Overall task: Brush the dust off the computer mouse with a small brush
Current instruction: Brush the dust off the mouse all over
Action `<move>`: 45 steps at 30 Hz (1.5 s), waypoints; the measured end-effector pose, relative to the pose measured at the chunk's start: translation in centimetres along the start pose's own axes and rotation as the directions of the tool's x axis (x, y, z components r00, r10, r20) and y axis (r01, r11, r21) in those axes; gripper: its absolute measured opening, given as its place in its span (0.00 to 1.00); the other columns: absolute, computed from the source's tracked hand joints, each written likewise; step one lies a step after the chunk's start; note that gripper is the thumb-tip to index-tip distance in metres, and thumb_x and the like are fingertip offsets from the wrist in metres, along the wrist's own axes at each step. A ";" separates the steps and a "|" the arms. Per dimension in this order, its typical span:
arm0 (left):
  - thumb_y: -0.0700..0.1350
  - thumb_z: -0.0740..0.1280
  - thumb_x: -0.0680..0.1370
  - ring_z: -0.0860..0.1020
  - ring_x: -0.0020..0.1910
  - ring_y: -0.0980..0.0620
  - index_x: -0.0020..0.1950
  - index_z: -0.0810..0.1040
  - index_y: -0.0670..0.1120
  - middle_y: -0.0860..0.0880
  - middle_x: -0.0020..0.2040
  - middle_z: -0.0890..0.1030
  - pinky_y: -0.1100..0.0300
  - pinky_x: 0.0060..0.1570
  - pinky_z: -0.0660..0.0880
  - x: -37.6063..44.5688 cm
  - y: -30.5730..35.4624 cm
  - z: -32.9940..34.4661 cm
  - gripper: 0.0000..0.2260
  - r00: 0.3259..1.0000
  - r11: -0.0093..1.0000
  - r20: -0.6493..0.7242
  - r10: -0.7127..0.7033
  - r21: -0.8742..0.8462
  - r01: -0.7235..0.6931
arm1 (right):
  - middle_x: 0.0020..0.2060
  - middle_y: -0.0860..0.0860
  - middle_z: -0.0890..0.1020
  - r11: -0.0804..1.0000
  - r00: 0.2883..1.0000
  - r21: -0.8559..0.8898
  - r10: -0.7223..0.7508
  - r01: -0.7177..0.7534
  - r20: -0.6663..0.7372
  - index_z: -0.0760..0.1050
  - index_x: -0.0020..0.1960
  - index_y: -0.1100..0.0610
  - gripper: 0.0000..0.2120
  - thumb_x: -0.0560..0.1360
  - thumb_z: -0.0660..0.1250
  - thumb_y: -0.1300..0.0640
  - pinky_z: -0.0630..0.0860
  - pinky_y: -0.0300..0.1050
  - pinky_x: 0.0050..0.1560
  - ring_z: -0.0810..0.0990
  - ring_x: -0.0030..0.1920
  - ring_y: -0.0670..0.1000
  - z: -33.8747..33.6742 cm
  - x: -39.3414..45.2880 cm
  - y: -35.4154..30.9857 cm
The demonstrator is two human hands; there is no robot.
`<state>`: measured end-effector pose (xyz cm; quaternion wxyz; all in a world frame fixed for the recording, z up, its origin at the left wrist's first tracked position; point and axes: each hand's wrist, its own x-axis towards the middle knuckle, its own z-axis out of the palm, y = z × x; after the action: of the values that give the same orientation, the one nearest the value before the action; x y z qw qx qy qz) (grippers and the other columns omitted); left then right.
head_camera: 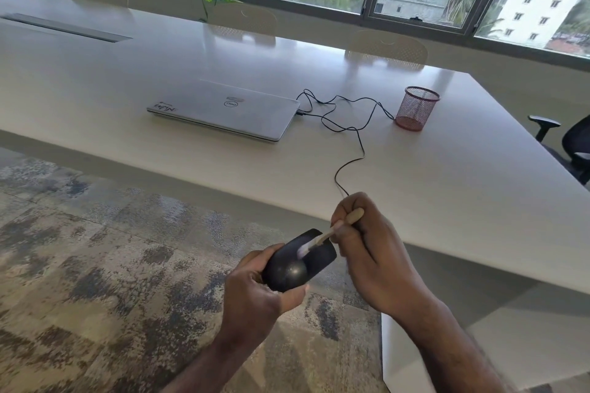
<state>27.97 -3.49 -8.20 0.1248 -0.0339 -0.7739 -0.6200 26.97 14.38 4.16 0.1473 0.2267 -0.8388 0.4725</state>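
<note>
A black computer mouse (295,265) is held in the air below the table's near edge, gripped from beneath by my left hand (255,293). Pinched in my right hand (367,252) is a small brush (332,231) with a pale wooden handle. Its white bristles rest on the mouse's top surface. The mouse's black cable (348,150) runs up over the table edge to a closed silver laptop (223,108).
The white table (447,201) also carries a red mesh pen cup (416,108) at the right. Beige chairs stand along the far side and a black office chair (571,143) at the right. Patterned carpet (95,265) lies below.
</note>
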 end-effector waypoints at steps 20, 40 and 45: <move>0.52 0.82 0.58 0.86 0.44 0.54 0.55 0.85 0.65 0.56 0.49 0.85 0.63 0.39 0.82 0.3 -0.4 -0.1 0.26 1.000 1.000 -0.006 -0.005 -0.004 0.005 | 0.37 0.42 0.78 0.998 0.987 -0.001 0.065 -0.066 -0.145 0.69 0.48 0.43 0.05 0.81 0.60 0.53 0.68 0.35 0.33 0.74 0.33 0.45 0.1 -0.3 0.5; 0.54 0.82 0.58 0.87 0.43 0.52 0.55 0.86 0.65 0.50 0.47 0.88 0.56 0.38 0.84 0.4 0.5 0.4 0.26 0.997 0.997 -0.050 -0.060 -0.050 0.057 | 0.35 0.49 0.81 0.994 0.951 0.006 0.109 -0.112 -0.290 0.74 0.50 0.45 0.05 0.84 0.62 0.50 0.76 0.55 0.32 0.77 0.31 0.54 0.0 -1.9 1.6; 0.55 0.82 0.58 0.87 0.42 0.50 0.53 0.87 0.60 0.49 0.45 0.88 0.49 0.39 0.86 0.5 1.5 0.8 0.23 0.995 0.994 -0.063 -0.079 -0.079 0.074 | 0.43 0.44 0.86 0.983 0.900 0.142 0.163 -0.115 -0.405 0.78 0.52 0.40 0.06 0.80 0.63 0.44 0.79 0.40 0.38 0.85 0.40 0.47 -0.1 -2.6 2.2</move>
<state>27.67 -2.40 -6.86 0.1248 0.0115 -0.7458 -0.6542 28.02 16.07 1.40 0.2747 0.0687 -0.7738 0.5666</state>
